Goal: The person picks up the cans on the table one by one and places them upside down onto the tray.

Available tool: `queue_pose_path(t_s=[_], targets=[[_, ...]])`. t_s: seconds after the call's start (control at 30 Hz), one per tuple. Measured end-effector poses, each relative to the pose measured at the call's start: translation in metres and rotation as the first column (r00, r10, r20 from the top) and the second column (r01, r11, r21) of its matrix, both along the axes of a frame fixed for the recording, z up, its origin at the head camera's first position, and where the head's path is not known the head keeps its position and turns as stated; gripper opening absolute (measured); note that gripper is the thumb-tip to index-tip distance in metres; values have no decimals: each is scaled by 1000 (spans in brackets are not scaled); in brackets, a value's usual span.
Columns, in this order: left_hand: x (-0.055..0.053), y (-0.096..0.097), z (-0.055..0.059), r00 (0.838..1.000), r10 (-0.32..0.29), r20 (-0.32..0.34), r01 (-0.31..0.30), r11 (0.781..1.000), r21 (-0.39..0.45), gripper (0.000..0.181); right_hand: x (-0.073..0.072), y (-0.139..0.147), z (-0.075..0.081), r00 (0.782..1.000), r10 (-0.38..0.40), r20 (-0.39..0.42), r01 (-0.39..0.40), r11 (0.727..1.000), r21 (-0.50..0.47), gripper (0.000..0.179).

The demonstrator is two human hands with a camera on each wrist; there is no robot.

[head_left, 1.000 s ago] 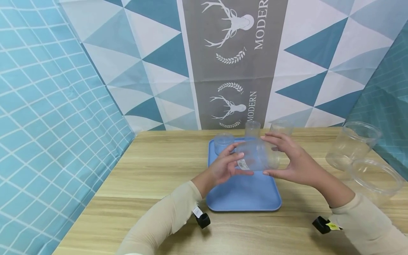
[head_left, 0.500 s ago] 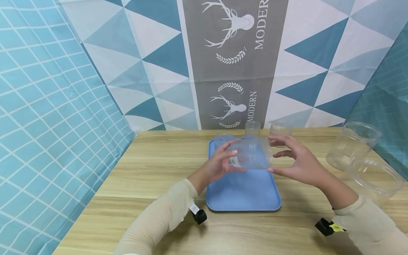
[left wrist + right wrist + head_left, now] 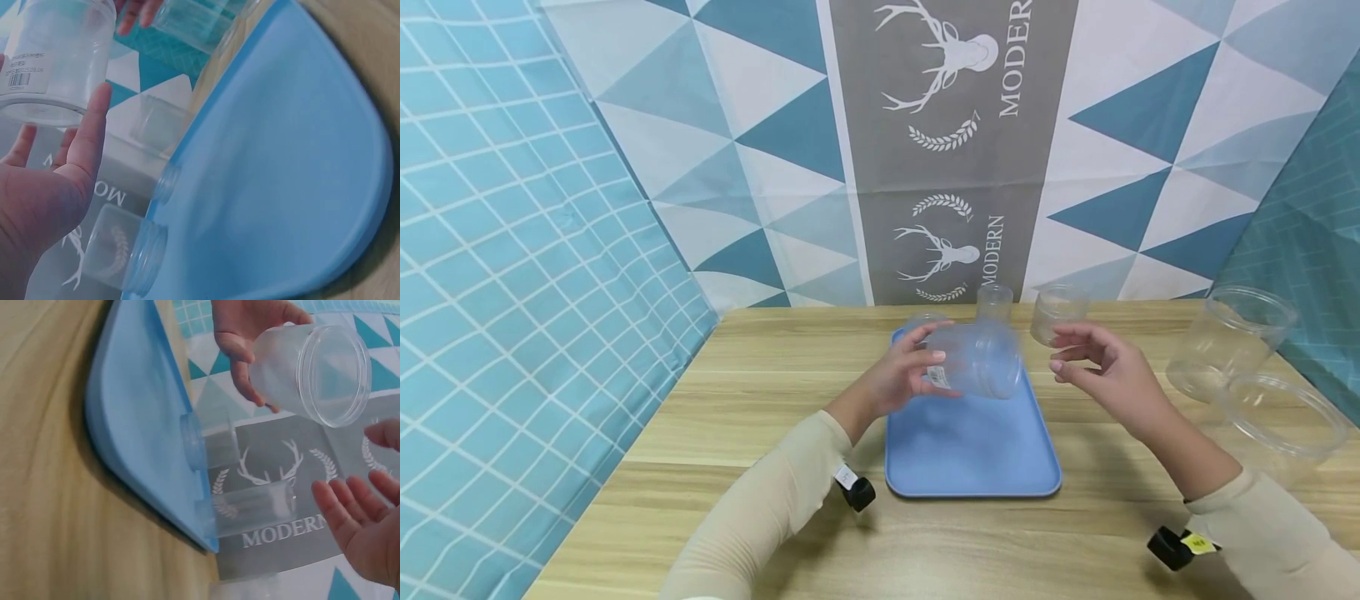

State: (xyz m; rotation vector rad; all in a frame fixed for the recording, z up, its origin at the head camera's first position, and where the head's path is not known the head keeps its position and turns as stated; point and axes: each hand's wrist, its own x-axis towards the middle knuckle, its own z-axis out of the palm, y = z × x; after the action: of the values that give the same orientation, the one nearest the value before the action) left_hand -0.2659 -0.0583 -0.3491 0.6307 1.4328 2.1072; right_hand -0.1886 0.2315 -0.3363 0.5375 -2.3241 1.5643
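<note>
patterned wall cloth [image 3: 940, 167] with triangles and white deer heads hangs at the far side, and blue grid cloth [image 3: 512, 275] covers the left. below is a wood-grain table [image 3: 715, 417], with a blue tray [image 3: 973, 458] lying on it. at the right stand a large clear container [image 3: 1228, 346] and, nearer, a wide container [image 3: 1288, 450]. above the tray, a clear jar [image 3: 977, 362] is held in the air, tipped on its side, rimmed end to the right. the left hand [image 3: 906, 371] grips its other end, fingers and thumb spread around the wall. the right hand [image 3: 1108, 371] is apart, to the right, fingers loosely bent and holding nothing. a short jar [image 3: 125, 250] and a slim jar [image 3: 253, 509] stand at the tray's far edge. a printed label [image 3: 26, 72] sits on the held jar.
</note>
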Motion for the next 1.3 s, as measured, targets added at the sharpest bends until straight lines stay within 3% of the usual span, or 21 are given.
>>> queue_pose_path(t_s=[0.13, 0.37, 0.63, 0.87, 1.0, 1.3], targets=[[-4, -6, 1, 1000, 1, -20, -1, 1000, -14, 57, -2, 2, -7, 991, -34, 132, 39, 999, -37, 43], [-10, -15, 6, 999, -8, -52, 5, 998, -66, 65, -7, 3, -17, 948, -69, 310, 88, 995, -48, 50], [-12, -23, 11, 997, 37, -68, -45, 991, -123, 63, -15, 2, -33, 892, -34, 452, 32, 999, 13, 52], [-12, -29, 15, 993, 70, -93, -88, 974, -211, 68, -17, 1, -40, 807, 25, 590, -19, 1000, -16, 55], [-12, -33, 18, 991, 65, -120, -94, 962, -255, 72, -18, -2, -43, 784, 18, 620, -18, 1000, -6, 56], [-12, -42, 23, 973, 63, -220, -139, 926, -350, 73, -23, -6, -44, 762, 9, 647, -20, 1000, 10, 58]])
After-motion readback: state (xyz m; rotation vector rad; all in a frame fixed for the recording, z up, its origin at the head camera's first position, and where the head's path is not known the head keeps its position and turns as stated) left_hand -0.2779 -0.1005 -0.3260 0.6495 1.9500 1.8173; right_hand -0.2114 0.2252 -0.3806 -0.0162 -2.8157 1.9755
